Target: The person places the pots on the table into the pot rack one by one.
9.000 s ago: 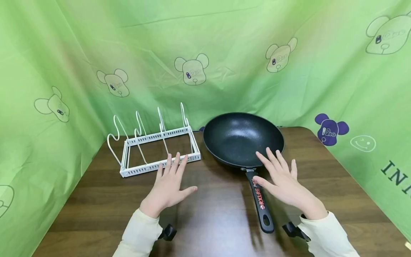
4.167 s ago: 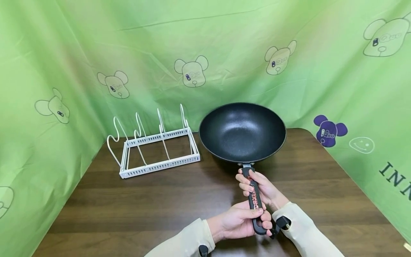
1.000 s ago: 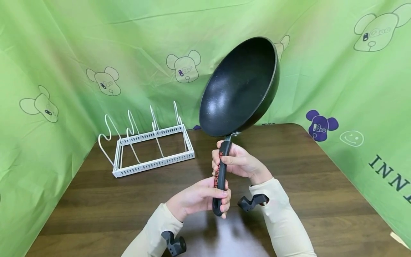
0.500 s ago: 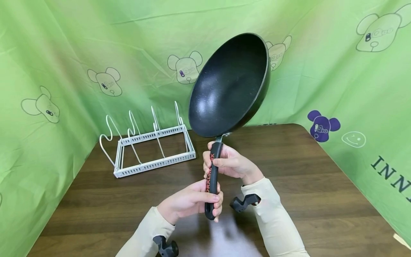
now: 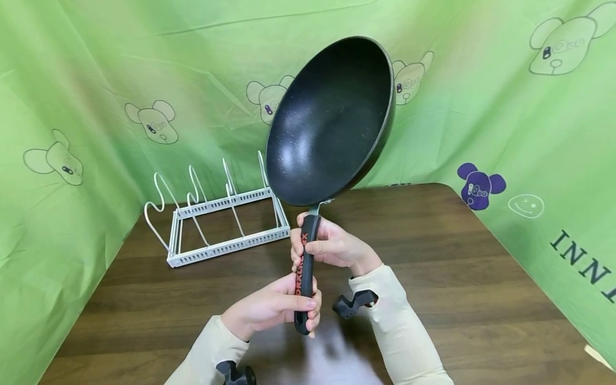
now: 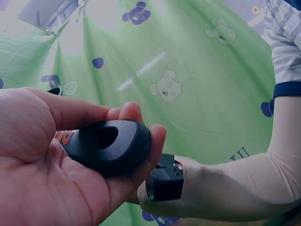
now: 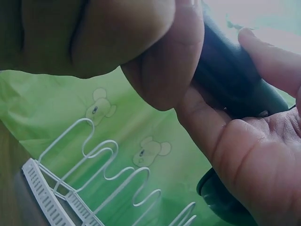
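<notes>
Deep round black frying pan (image 5: 332, 123), red-lettered black handle (image 5: 307, 267): tilted above brown wooden counter (image 5: 433, 267), right of white wire rack (image 5: 231, 247). Left hand (image 5: 274, 307): grasping handle's near end. Right hand (image 5: 337, 247): grasping its far end. Lifting: apparently done; setting-down: not yet.

The black pan (image 5: 332, 123) tilts in midair above the table (image 5: 447, 256), red-lettered handle (image 5: 307, 263) downward.

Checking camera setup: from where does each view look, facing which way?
Head: head-worn, faces forward and down at pan, rack, left hand and right hand.
Left wrist: worn there, faces left hand on handle; right sleeve shows.
Right wrist: worn there, faces right hand and handle, rack beyond.
Head and right wrist share the rack.
</notes>
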{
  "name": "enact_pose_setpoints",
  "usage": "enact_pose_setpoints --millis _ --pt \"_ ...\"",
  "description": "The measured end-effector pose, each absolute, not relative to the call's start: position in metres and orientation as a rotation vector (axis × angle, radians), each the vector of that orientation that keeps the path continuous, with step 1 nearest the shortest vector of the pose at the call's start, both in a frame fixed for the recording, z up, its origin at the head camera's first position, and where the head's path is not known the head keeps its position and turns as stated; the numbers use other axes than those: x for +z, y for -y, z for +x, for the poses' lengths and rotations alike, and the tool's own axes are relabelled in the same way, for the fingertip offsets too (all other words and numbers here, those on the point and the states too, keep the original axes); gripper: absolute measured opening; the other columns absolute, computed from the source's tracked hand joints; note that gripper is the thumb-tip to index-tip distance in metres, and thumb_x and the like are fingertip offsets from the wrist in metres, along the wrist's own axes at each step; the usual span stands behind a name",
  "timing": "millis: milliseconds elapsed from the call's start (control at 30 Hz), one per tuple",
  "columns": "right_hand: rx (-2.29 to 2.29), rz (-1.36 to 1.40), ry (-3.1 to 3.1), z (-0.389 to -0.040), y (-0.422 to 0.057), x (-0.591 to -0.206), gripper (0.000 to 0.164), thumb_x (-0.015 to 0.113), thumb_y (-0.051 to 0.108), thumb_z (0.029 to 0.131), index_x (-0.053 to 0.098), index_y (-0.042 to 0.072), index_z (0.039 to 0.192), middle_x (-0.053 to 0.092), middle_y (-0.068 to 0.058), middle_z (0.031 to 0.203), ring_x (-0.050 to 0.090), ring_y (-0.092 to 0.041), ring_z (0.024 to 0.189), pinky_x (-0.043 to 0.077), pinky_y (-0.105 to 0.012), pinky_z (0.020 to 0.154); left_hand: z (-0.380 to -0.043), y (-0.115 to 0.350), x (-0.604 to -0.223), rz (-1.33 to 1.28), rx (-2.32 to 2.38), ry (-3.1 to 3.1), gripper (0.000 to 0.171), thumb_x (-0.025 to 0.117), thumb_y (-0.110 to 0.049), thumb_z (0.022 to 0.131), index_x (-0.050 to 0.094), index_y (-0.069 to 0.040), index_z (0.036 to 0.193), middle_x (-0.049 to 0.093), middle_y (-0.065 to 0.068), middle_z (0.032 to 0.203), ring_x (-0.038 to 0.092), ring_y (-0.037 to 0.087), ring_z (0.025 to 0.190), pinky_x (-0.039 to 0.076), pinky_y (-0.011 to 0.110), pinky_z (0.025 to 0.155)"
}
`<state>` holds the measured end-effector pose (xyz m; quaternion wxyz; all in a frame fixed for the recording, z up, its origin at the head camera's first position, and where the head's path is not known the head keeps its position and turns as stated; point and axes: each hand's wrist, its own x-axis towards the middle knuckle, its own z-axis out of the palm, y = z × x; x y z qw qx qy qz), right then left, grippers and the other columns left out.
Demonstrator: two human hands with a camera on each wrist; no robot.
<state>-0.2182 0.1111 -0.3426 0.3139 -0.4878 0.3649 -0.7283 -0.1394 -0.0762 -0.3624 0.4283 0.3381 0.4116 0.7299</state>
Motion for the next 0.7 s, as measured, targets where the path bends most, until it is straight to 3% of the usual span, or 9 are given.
enact_pose_setpoints --millis 700 --pt "-1.852 -1.251 -1.004 -0.218 -0.091 -0.343 0.026 0.062 0.014 0.098 0.038 0.011 0.110 0.060 -0.001 0.095 0.062 -0.018 0.091 0.054 -0.036 0.087 -0.133 0.092 -0.371 0.904 1.847 -0.995 0.015 0.049 -0.005 0.101 0.038 -0.012 0.109 0.057 -0.003 0.088 0.058 0.011 0.080 0.055 0.034 0.082"
